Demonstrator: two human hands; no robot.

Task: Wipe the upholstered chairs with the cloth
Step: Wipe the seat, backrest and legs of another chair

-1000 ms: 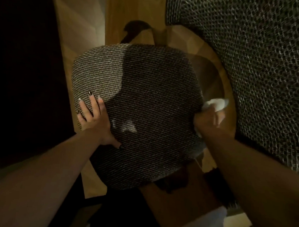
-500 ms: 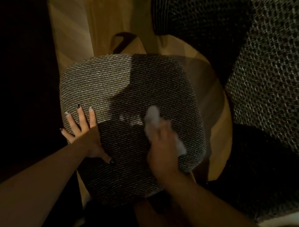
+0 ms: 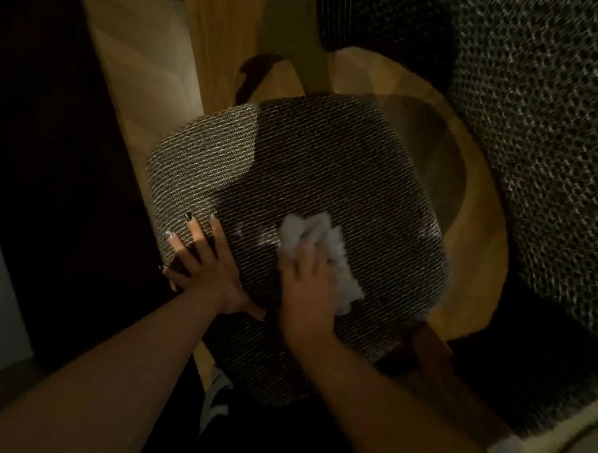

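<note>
A rounded chair seat [image 3: 328,159] upholstered in dark woven fabric fills the middle of the view, dimly lit. My right hand [image 3: 305,288] holds a crumpled white cloth [image 3: 327,255] and presses it onto the seat near its middle. My left hand [image 3: 203,260] lies flat with spread fingers on the seat's left edge. A second chair [image 3: 534,151] with the same weave rises at the right.
A curved wooden chair frame [image 3: 476,213] runs between the two seats. A wooden table leg [image 3: 223,45] stands behind the seat. Light wood floor [image 3: 140,65] shows at the left beside a dark panel [image 3: 37,146].
My right hand has carried the cloth from the seat's right edge to its middle and a little further left. My left hand stays planted on the seat's left edge.
</note>
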